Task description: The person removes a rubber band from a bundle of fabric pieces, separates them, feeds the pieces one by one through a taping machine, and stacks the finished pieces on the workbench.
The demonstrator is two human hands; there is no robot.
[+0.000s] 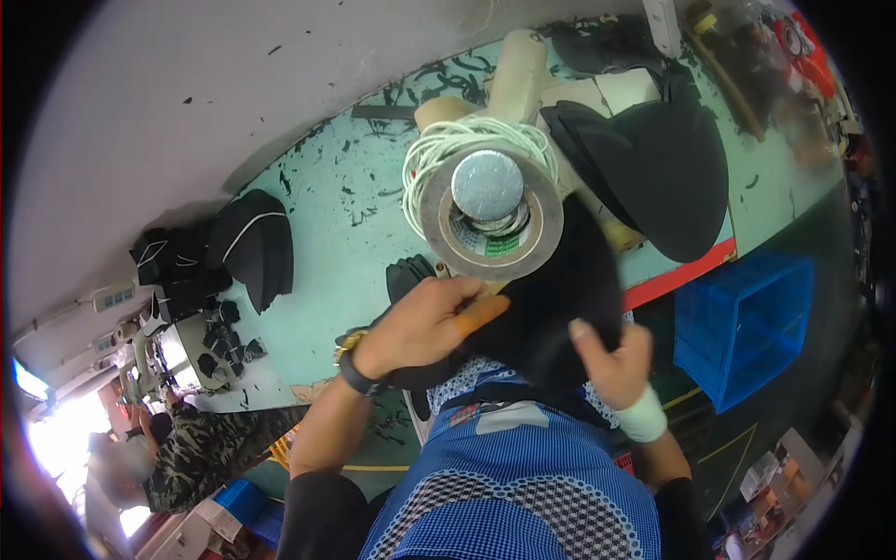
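My left hand (415, 327), with a dark wristband and an orange cover on one finger, is closed at the left edge of a black sheet piece (560, 289); what its fingertips pinch is too small to tell. My right hand (616, 364), with a white wristband, grips that piece's lower right edge, thumb on top. Just above my left hand is a round metal ring (543, 238) with a silver disc (487, 186) over its opening. White cord (448, 140) lies coiled behind the ring. Part of the black piece is hidden under the ring.
Stacked black pieces lie on the green table (327, 233) at right (672, 168) and left (252, 243). Black scraps are scattered over it. A blue crate (742, 327) is right of the table. At the far left, a person in camouflage clothing (205, 453) is by the table.
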